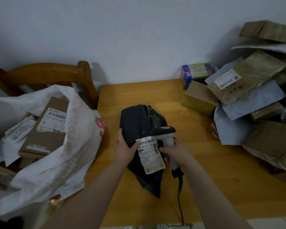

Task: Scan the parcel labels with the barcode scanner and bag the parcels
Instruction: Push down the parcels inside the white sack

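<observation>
Black soft plastic mailer parcel lies mid-table on the yellow wooden table, long axis running away from the person, slightly raised at the near side.

White paper shipping label sits on its top face. Label's long axis runs near-to-far, tilted a little; the barcode strip crosses its far end.

Left hand grasps the parcel's left edge, thumb lying on the label's near-left corner by the barcode.

Right hand is wrapped round the handle of the grey handheld barcode scanner. Trigger finger not visible. Dark cable trails back toward the person.

Key relation: scanner head hangs just beyond the barcode strip, close above the parcel, with the strip on its near-left side. Which way the scanning window faces I cannot tell. Judgement: a small tilt of the head down toward the strip would cover the code.

White woven sack, mouth open with boxes inside, stands off the table's left edge, on the left hand's side; that hand is the nearer one for bagging. Pile of brown and grey parcels waits at the right, well apart.
</observation>
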